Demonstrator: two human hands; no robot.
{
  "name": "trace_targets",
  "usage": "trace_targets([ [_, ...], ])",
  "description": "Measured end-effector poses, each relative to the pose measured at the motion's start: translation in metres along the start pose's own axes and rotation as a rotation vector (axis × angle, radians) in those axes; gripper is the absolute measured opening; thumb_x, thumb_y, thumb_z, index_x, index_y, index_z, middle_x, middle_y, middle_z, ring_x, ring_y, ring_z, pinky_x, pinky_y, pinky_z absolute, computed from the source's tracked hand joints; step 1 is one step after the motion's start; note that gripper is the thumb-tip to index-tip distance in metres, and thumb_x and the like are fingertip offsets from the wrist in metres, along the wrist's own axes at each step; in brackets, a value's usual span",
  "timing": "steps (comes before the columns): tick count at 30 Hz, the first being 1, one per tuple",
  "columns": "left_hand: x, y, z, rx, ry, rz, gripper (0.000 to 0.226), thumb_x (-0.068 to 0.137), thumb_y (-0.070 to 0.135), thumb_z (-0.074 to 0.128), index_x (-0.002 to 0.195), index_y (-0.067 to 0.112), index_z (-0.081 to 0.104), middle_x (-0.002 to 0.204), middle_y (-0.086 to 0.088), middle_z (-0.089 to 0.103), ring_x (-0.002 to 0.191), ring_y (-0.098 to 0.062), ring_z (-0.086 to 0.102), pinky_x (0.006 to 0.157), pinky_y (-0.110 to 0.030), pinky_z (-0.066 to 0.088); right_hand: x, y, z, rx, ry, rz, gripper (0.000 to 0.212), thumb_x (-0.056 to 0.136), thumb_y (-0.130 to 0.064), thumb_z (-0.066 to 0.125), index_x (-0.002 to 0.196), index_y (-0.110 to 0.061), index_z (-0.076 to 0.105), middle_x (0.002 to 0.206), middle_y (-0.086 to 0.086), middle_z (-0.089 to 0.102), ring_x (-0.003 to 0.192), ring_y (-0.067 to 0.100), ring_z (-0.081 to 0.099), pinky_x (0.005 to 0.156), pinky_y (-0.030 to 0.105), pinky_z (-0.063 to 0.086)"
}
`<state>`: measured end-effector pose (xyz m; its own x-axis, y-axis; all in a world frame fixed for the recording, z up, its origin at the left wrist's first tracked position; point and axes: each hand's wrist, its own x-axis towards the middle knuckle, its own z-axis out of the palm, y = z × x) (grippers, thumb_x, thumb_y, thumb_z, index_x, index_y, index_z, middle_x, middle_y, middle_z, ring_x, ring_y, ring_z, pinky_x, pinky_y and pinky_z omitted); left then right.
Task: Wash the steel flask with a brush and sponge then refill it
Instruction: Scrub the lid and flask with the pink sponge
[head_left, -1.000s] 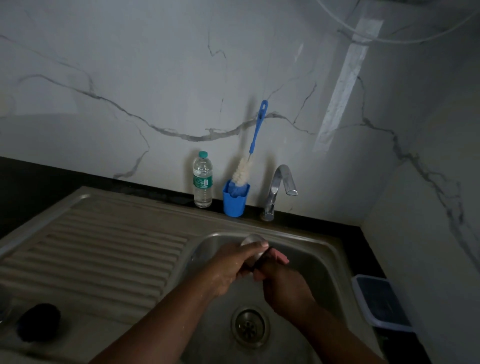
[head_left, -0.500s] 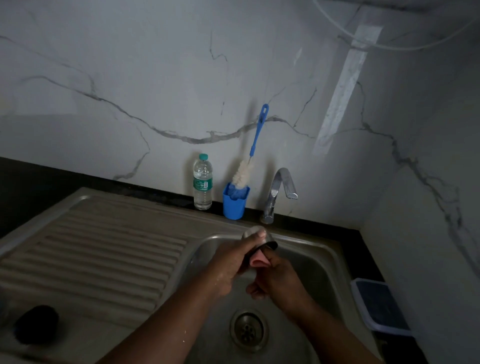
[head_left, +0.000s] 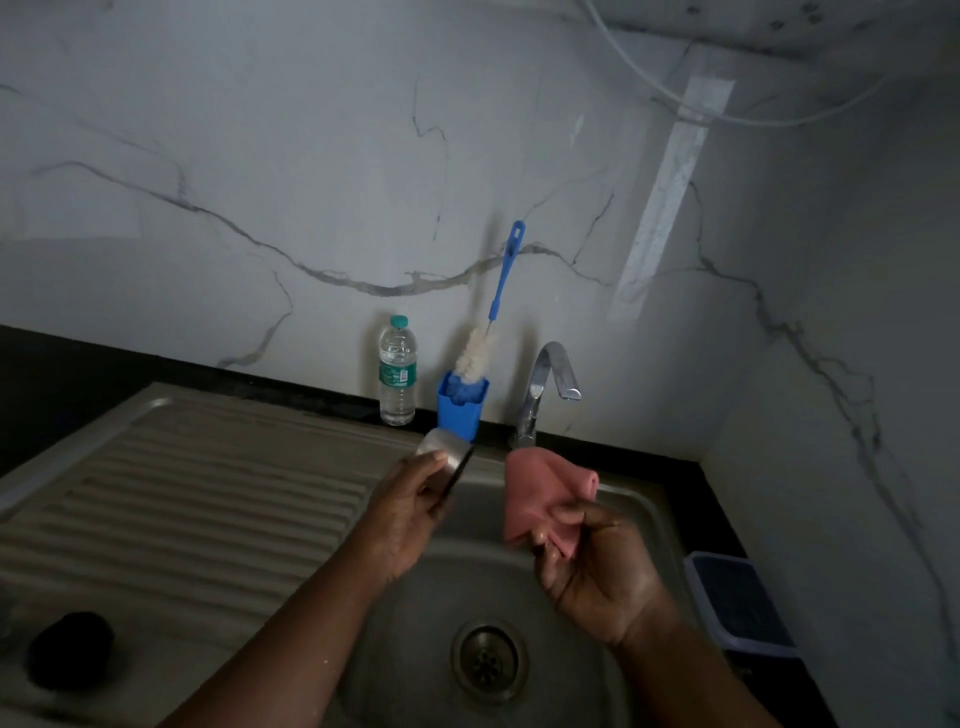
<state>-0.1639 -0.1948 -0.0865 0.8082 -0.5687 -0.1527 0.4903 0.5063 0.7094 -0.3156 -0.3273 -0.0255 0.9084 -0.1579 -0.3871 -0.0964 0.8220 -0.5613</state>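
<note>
Left hand (head_left: 410, 512) gripped steel flask part (head_left: 448, 457), mostly hidden by fingers. Right hand (head_left: 602, 566) pinched pink sponge cloth (head_left: 540, 499) over sink (head_left: 639, 514). Dim light blurred detail.

Steel flask part (head_left: 445, 457), a short shiny cylinder with a dark rim, held tilted above the sink's (head_left: 644, 499) left rim. Pink sponge cloth (head_left: 540, 499), crumpled, held over the basin near the back edge. Blue-handled bottle brush (head_left: 491, 322) upright in a blue holder (head_left: 460, 410) behind the sink's back edge.
</note>
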Motion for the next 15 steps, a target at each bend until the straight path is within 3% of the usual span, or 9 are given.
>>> trace_targets([
  [2, -0.004, 0.0, -0.011, 0.285, 0.117, 0.054, 0.044, 0.067, 0.019, 0.084, 0.105, 0.015, 0.061, 0.1, -0.011, 0.071, 0.086, -0.019, 0.069, 0.081, -0.033, 0.054, -0.001, -0.001, -0.006, -0.106, 0.1, -0.081, 0.039, 0.082, -0.011, 0.061, 0.12, -0.007, 0.057, 0.088, 0.021, 0.068, 0.053, 0.022, 0.061, 0.039, 0.025, 0.052],
  [4, -0.01, -0.002, -0.023, 0.633, 0.209, 0.181, 0.049, 0.064, 0.02, 0.087, 0.103, 0.027, 0.059, 0.102, -0.004, 0.069, 0.091, -0.015, 0.067, 0.082, -0.03, 0.053, 0.001, 0.005, -0.007, -0.434, 0.227, -0.21, 0.032, 0.082, -0.017, 0.067, 0.114, -0.014, 0.062, 0.084, 0.015, 0.068, 0.053, 0.019, 0.058, 0.04, 0.025, 0.048],
  [6, -0.014, -0.004, -0.036, 0.979, 0.142, 0.362, 0.055, 0.062, 0.024, 0.09, 0.106, 0.031, 0.059, 0.105, 0.004, 0.065, 0.094, -0.009, 0.064, 0.084, -0.028, 0.053, 0.002, 0.015, -0.011, -0.939, 0.364, -0.394, 0.028, 0.087, -0.018, 0.066, 0.114, -0.023, 0.061, 0.085, 0.007, 0.067, 0.052, 0.011, 0.058, 0.05, 0.025, 0.05],
  [8, -0.018, -0.005, -0.047, 1.286, 0.037, 0.517, 0.066, 0.06, 0.044, 0.083, 0.119, 0.027, 0.059, 0.111, 0.007, 0.062, 0.1, -0.007, 0.061, 0.088, -0.027, 0.051, 0.005, 0.025, -0.021, -1.527, 0.359, -0.643, 0.047, 0.091, -0.019, 0.062, 0.13, -0.042, 0.046, 0.117, -0.007, 0.061, 0.071, 0.005, 0.063, 0.068, 0.019, 0.051],
  [9, -0.02, -0.003, -0.051, 1.4, 0.011, 0.562, 0.072, 0.059, 0.052, 0.077, 0.124, 0.027, 0.059, 0.114, 0.008, 0.062, 0.102, -0.007, 0.061, 0.089, -0.028, 0.05, 0.007, 0.029, -0.026, -1.756, 0.3, -0.689, 0.06, 0.094, -0.02, 0.058, 0.14, -0.048, 0.03, 0.13, -0.015, 0.048, 0.088, 0.007, 0.063, 0.077, 0.019, 0.05],
  [11, -0.025, -0.001, -0.055, 1.6, 0.01, 0.601, 0.076, 0.059, 0.06, 0.068, 0.128, 0.03, 0.057, 0.117, 0.01, 0.064, 0.104, -0.008, 0.061, 0.091, -0.035, 0.05, 0.007, 0.033, -0.029, -2.066, 0.223, -0.575, 0.072, 0.098, -0.023, 0.048, 0.142, -0.056, 0.002, 0.154, -0.012, 0.021, 0.11, 0.012, 0.058, 0.085, 0.021, 0.048],
  [13, -0.032, -0.001, -0.061, 1.731, 0.059, 0.593, 0.076, 0.06, 0.066, 0.064, 0.129, 0.035, 0.053, 0.12, 0.013, 0.064, 0.107, -0.008, 0.06, 0.094, -0.039, 0.048, 0.006, 0.035, -0.028, -2.236, 0.167, -0.449, 0.071, 0.099, -0.023, 0.042, 0.144, -0.055, -0.004, 0.161, -0.003, -0.005, 0.116, 0.014, 0.055, 0.085, 0.023, 0.05],
  [15, -0.042, -0.004, -0.065, 1.774, 0.146, 0.54, 0.08, 0.059, 0.072, 0.057, 0.13, 0.036, 0.052, 0.123, 0.013, 0.062, 0.112, -0.012, 0.058, 0.098, -0.038, 0.044, 0.005, 0.033, -0.03, -2.273, 0.094, -0.408, 0.071, 0.1, -0.02, 0.039, 0.146, -0.05, -0.005, 0.161, -0.002, -0.01, 0.123, 0.017, 0.05, 0.092, 0.028, 0.049],
])
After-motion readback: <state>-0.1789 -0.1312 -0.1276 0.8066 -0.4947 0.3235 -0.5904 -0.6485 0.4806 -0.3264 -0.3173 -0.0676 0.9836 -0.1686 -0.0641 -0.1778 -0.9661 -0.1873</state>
